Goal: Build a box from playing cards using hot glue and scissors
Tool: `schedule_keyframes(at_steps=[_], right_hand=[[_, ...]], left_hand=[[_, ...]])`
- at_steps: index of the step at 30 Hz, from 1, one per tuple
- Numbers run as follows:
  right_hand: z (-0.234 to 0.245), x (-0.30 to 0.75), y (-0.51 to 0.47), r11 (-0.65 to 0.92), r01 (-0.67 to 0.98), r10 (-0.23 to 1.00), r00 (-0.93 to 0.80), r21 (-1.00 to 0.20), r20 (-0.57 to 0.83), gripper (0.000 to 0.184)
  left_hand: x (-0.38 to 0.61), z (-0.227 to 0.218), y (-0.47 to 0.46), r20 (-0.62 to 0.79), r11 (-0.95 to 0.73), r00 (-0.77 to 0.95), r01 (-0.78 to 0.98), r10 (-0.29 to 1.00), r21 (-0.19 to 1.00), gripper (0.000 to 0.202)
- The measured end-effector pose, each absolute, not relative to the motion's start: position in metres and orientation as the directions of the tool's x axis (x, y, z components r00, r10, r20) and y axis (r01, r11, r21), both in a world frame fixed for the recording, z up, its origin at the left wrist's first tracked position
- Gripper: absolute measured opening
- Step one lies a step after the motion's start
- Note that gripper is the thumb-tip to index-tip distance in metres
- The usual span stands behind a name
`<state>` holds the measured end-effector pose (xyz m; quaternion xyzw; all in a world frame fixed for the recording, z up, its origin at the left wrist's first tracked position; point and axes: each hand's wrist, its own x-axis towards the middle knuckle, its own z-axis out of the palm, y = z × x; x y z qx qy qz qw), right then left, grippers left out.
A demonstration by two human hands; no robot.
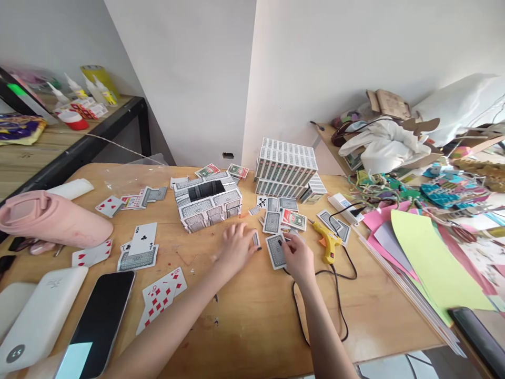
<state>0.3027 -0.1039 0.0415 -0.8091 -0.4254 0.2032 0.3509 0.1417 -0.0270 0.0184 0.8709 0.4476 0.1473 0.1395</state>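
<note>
In the head view, my left hand (238, 246) rests low over the table, its fingers curled round a small, narrow-looking playing card (256, 239) that shows between forefinger and thumb. My right hand (299, 256) pinches the edge of a grey-backed playing card (275, 252), which lies face down or nearly so. Just behind the left hand stands a box built from playing cards (209, 206), with a rectangular opening in its top. Loose cards (272, 222) and a red and green card pack (294, 219) lie beyond the right hand. A yellow glue gun (328, 242) is to its right.
Stacked card packs (286, 166) stand against the wall. The glue gun's black cable (339, 305) loops beside my right forearm. A pink tumbler (55, 218), a phone (98, 321) and a white power bank (43, 316) lie left. Coloured paper sheets (434, 258) cover the right side.
</note>
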Motion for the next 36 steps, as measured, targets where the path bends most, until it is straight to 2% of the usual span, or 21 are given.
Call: schedule_keyframes(at_steps=[4,8,11,15,20,26,29,33,36], right_hand=[[0.043,0.3,-0.113,-0.378,0.526,0.823,0.568,-0.762,-0.016,0.035],[0.039,0.295,-0.117,-0.43,0.585,0.795,0.606,-0.688,0.018,0.031],[0.032,0.29,-0.112,-0.445,0.631,0.8,0.599,-0.635,0.034,0.029],[0.024,0.285,-0.099,-0.442,0.615,0.805,0.594,-0.653,0.015,0.023],[0.016,0.277,-0.085,-0.385,0.577,0.844,0.535,-0.721,-0.023,0.019],[0.012,0.248,-0.078,-0.336,0.553,0.882,0.469,-0.762,-0.049,0.021],[0.011,0.235,-0.075,-0.317,0.481,0.882,0.466,-0.818,-0.068,0.021],[0.01,0.228,-0.073,-0.284,0.269,0.888,0.436,-0.92,-0.146,0.022],[0.019,0.231,-0.074,-0.239,0.151,0.885,0.441,-0.959,-0.151,0.023]], left_hand=[[0.156,0.024,-0.005,0.136,-0.489,0.475,0.784,0.869,0.383,0.036],[0.124,0.032,-0.002,0.208,-0.472,0.426,0.756,0.881,0.452,0.028],[0.082,0.029,-0.015,0.264,-0.387,0.293,0.798,0.919,0.462,0.03],[0.039,0.011,-0.041,0.272,-0.232,0.122,0.877,0.955,0.42,0.038],[0.054,-0.008,-0.058,0.243,-0.308,0.222,0.857,0.944,0.413,0.06],[0.12,-0.008,-0.054,0.185,-0.423,0.382,0.779,0.906,0.463,0.058],[0.137,-0.008,-0.052,0.148,-0.385,0.368,0.734,0.918,0.56,0.053],[0.143,-0.006,-0.051,0.084,-0.293,0.344,0.618,0.935,0.73,0.049],[0.146,0.009,-0.05,0.068,-0.262,0.359,0.526,0.931,0.809,0.046]])
